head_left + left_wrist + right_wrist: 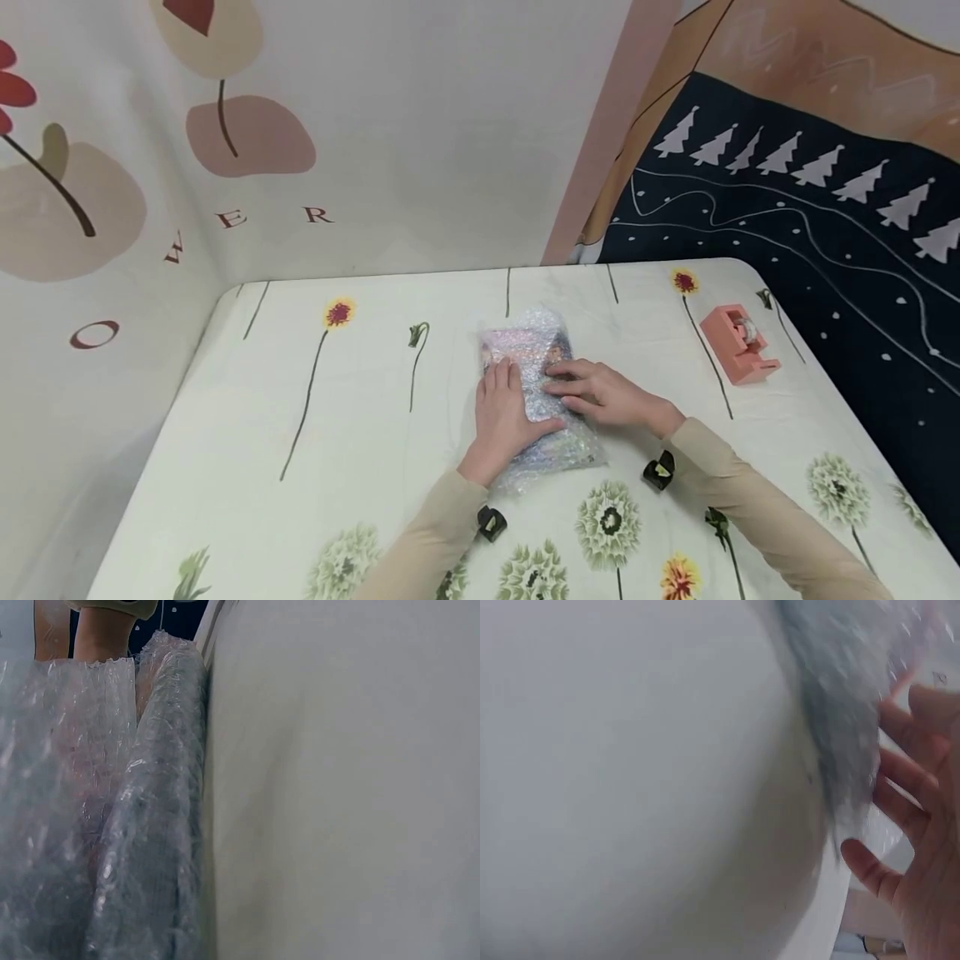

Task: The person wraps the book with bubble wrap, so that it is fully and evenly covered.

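A flat package in clear bubble wrap (555, 446) lies on the table, with a colourful pinkish item showing through the plastic. The left hand (504, 417) rests flat on its left side, fingers straight and thumb spread across the wrap. From the right, the right hand (600, 393) touches the upper middle of the package, its fingers extended over the surface. In the left wrist view the bubble wrap (154, 817) shows a thick rounded edge beside a raised flap. The right wrist view has the right hand (922, 802) with fingers spread along the bubble wrap (844, 712).
A pink tape dispenser (737, 346) with a roll of clear tape stands at the right of the table. The flower-print cloth (375, 467) covers the tabletop. Behind it hang a pale printed curtain (450, 150) and a dark cloth with white trees (787, 217).
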Tool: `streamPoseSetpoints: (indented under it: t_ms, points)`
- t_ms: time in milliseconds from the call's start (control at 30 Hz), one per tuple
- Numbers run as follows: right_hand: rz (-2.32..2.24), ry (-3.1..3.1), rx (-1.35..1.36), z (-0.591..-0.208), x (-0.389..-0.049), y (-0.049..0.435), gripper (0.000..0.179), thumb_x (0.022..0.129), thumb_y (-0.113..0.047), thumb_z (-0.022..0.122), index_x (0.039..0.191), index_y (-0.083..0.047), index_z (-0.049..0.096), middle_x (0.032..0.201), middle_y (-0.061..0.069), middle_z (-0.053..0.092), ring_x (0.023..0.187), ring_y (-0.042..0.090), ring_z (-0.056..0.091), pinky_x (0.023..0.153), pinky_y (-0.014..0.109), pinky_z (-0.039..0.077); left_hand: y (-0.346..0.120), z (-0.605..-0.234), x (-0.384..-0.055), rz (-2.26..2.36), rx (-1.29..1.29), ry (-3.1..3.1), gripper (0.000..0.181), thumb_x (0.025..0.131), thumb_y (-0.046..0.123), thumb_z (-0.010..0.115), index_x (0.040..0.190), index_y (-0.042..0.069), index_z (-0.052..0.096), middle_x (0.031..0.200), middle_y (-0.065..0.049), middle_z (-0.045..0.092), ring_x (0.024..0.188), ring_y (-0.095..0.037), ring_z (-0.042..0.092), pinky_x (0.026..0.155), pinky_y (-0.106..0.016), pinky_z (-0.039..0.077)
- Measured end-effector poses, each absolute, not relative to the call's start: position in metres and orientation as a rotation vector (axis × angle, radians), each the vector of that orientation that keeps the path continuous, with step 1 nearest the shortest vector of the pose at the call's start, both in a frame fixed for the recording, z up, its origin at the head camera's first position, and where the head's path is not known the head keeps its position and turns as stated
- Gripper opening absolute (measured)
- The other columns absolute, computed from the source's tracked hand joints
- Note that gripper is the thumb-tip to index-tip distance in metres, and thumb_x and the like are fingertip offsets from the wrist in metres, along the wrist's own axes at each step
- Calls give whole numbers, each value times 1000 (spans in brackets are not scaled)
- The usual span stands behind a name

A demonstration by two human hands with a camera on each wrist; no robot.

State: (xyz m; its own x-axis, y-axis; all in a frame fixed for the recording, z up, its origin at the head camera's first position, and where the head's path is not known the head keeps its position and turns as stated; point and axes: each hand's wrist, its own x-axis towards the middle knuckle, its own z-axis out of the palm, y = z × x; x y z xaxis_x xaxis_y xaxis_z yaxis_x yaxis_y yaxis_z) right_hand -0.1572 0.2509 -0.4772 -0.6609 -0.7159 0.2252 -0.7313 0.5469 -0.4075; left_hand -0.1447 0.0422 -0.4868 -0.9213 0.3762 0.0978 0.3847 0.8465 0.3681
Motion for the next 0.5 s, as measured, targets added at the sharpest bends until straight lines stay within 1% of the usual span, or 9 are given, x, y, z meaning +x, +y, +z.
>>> streamPoseSetpoints:
  t_ms: [67,133,300,400,500]
  points:
    - [701,-2746,1264,-479,-157,250,29,93,-16,58,120,-8,65,131,15,53,123,31,46,96,50,40,42,-487,-145,-604,-617,-2995,111,65,70,68,139,-6,36,142,-22,35,132,-37,31,105,-48,31]
    - [756,-2769,1223,-480,-156,250,28,94,-17,57,119,-8,65,132,14,53,124,31,45,97,51,38,42,-487,-146,-606,-618,-2994,110,66,70,68,139,-6,36,142,-21,34,132,-37,30,104,-48,31]
    - [1014,-2781,1111,-480,-156,249,28,92,-7,58,118,-2,64,131,16,53,124,35,44,101,51,35,41,-488,-147,-618,-633,-2982,110,67,71,66,139,-6,35,143,-22,33,132,-37,29,105,-48,30]
    - [1095,-2762,1067,-481,-156,250,28,91,-3,58,118,2,63,129,18,55,122,36,47,99,51,37,38,-489,-148,-669,-663,-2976,109,69,70,64,140,-6,33,145,-23,31,134,-38,27,106,-49,28]
    - [1151,-2713,1049,-482,-155,250,27,89,2,58,116,5,62,126,20,56,119,37,49,96,51,39,34,-489,-148,-746,-717,-2983,105,75,69,59,142,-7,30,148,-23,26,137,-39,21,108,-51,25]
